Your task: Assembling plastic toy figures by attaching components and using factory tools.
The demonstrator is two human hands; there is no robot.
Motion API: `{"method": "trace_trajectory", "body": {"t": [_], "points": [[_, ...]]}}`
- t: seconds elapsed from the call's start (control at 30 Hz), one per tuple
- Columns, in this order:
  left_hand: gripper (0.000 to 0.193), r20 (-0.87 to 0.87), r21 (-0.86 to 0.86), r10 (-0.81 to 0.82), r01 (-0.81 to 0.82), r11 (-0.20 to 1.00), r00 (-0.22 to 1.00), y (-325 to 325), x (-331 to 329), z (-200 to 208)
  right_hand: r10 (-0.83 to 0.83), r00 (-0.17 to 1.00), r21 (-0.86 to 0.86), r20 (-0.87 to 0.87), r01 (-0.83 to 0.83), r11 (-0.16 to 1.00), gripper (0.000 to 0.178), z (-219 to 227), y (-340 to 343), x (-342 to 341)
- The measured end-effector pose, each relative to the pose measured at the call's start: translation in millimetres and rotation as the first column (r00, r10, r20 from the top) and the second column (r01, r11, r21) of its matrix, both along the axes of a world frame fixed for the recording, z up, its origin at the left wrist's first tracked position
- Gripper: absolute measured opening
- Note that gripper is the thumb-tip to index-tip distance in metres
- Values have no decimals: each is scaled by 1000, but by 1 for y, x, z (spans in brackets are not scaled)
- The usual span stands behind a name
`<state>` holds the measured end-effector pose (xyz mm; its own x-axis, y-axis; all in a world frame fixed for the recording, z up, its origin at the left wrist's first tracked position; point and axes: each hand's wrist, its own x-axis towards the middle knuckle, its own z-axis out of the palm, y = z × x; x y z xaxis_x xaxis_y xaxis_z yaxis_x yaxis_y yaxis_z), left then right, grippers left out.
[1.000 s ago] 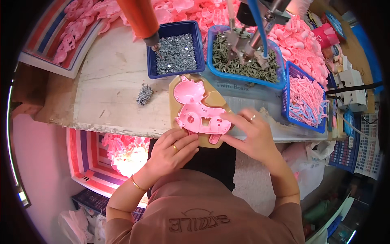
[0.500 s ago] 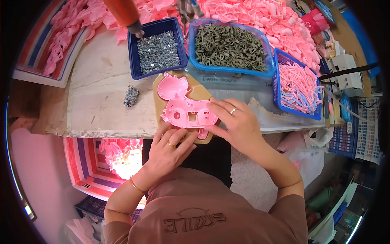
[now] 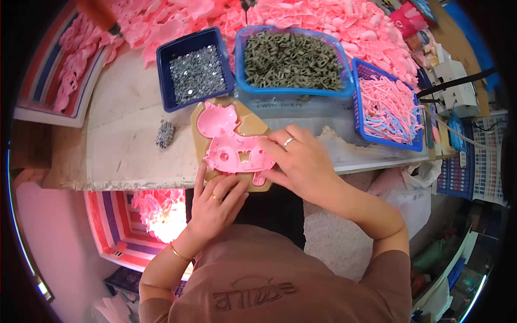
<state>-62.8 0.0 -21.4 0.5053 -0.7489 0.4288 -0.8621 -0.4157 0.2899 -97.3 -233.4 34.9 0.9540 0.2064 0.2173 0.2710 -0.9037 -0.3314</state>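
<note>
A pink plastic toy shell half (image 3: 232, 153), shaped like an animal with a rounded head, lies hollow side up in a tan holding block (image 3: 253, 119) at the table's near edge. My right hand (image 3: 301, 161) grips the shell's right end, thumb at the near side and fingers over the top. At the near-left edge of shell and block rests my left hand (image 3: 216, 200), its fingers stretched and apart. Beyond the block stands a dark blue tray (image 3: 164, 81) of small metal screws. A little heap of screws (image 3: 165, 133) sits left of the block.
A blue-rimmed tub (image 3: 240, 59) holds grey-green plastic pieces. Right of it is a blue basket (image 3: 360, 121) of pink and blue sticks. Pink parts (image 3: 334, 21) pile up behind. A red-orange power screwdriver (image 3: 99, 16) hangs at the upper left. Below the table sits a striped box (image 3: 110, 215).
The whole view has shifted, with trays and block now further left. The hanging screwdriver has swung up and left, away from the screw tray. My hands remain at the shell.
</note>
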Motion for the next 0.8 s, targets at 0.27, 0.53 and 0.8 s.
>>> {"method": "trace_trajectory", "body": {"t": [0.27, 0.53, 0.8], "points": [[36, -57, -94, -90, 85, 992, 994, -2, 3, 14, -422, 884, 37, 202, 424, 905, 15, -9, -123, 61], [35, -74, -122, -124, 115, 986, 990, -15, 7, 16, -332, 915, -117, 227, 364, 924, 10, -26, -152, 92], [32, -149, -202, -168, 136, 970, 975, -27, 21, 29, -277, 869, 741, -410, 495, 455, 24, 0, -153, 88]]}}
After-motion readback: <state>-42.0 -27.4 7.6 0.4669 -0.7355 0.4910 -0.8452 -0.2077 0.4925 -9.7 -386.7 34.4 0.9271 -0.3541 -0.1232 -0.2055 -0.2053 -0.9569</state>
